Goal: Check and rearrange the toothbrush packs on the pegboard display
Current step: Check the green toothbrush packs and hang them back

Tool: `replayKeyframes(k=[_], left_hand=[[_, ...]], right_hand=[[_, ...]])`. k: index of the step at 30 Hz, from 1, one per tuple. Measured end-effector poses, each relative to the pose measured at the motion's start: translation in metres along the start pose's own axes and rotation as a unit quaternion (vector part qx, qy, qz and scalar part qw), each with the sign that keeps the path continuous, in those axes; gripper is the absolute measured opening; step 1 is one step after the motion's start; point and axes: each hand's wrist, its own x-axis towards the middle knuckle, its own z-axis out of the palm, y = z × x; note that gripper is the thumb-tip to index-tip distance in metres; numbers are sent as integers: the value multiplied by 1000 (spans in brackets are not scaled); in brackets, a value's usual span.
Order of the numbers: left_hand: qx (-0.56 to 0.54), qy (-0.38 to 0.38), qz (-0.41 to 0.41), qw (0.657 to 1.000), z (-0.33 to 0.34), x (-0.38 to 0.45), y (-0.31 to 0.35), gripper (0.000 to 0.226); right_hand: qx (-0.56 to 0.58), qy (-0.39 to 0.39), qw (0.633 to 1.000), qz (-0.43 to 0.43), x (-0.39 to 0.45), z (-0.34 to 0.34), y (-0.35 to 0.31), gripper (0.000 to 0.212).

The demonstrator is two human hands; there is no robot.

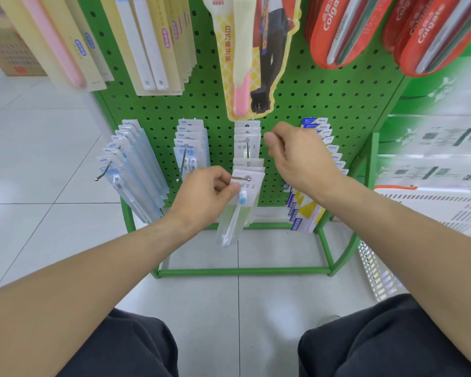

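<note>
Left hand: the left hand (206,193) pinches the white card top of a toothbrush pack (238,205) between thumb and fingertips, right at the tip of the hook (247,177).
Pack: it hangs tilted, its clear lower part swinging toward 7 o'clock, with a white brush with blue bristles inside; it sits at the front of the third row of packs (247,140) on the bottom line of the board.
Right hand: the right hand (297,156) is raised at about 2 o'clock from the left one, fingers curled in loosely; I cannot tell whether it holds anything.
Pegboard: the green pegboard (310,93) stands on a white tiled floor (38,148).
Neighbours: clear blue-carded packs (136,170) hang at 9 o'clock of the held pack, blue and yellow packs (307,208) at 3 o'clock, partly behind the right wrist.
Above: red Colgate packs (351,31) hang at 1 o'clock, pale yellow packs (152,42) at 11 o'clock.
</note>
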Motion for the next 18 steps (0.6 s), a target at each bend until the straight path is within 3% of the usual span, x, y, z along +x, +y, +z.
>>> replayKeyframes(k=[10, 18], left_hand=[[29, 45, 52, 997, 0, 0, 13, 9], [32, 55, 58, 996, 1, -2, 13, 10]], right_hand=[[-63, -101, 993, -16, 40, 20, -1, 32], [-43, -88, 994, 46, 44, 14, 1, 16]])
